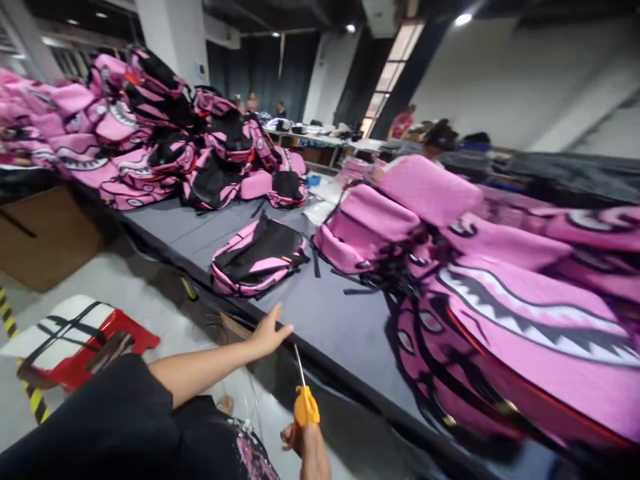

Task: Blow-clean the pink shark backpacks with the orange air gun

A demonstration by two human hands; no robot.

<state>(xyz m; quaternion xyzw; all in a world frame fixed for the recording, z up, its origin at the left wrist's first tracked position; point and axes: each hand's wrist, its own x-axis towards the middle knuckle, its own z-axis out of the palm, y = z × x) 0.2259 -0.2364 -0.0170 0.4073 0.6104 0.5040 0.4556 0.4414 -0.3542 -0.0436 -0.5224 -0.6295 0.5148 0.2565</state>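
Thread snips in my R hand, backpack lying ahead.
R hand [309, 448] fingers shut round orange-handled metal-tipped snips [305, 400]; L hand [267, 333] spread open, empty, above table edge nr flat pink-and-black fabric backpack [259, 257].

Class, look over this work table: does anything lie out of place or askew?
One backpack lies alone, flat and crooked, on the grey table, apart from the heaped piles. The left hand reaches toward it; the right hand holds an orange-handled tool.

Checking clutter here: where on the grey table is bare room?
Bare grey table lies between the lone backpack and the near edge, by the left hand. Crowded: right-hand backpacks and far-left heap.
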